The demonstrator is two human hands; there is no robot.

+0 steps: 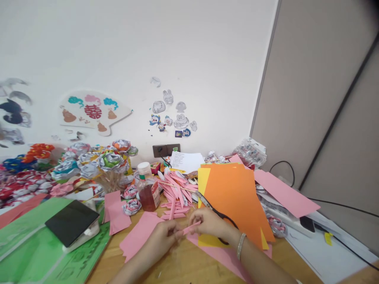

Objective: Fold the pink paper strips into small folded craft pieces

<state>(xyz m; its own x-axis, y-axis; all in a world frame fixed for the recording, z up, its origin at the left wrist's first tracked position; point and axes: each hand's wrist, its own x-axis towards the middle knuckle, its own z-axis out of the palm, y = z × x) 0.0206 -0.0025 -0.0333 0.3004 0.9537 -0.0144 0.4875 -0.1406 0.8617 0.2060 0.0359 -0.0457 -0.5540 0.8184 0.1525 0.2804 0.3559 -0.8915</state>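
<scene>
Between my two hands is a small folded strip of pink paper [192, 228], held just above the wooden table. My right hand [207, 221] pinches its right end between thumb and fingers. At the left end, the closed fingertips of my left hand [164, 236] meet the strip. Pink paper sheets [139, 232] lie beside and partly under my left hand. Behind my hands spreads a pile of folded pink paper strips [177, 189]. Black-handled scissors [220, 215] rest on orange paper sheets [232, 197], partly hidden by my right forearm.
A bottle of reddish-brown liquid [147, 197] stands behind my left hand. Paper flowers [114, 161] crowd the back left. At left, a tablet-like black device on a white stand [72, 221] sits on a green folder [29, 252]. Cables and a power strip [291, 217] are at right.
</scene>
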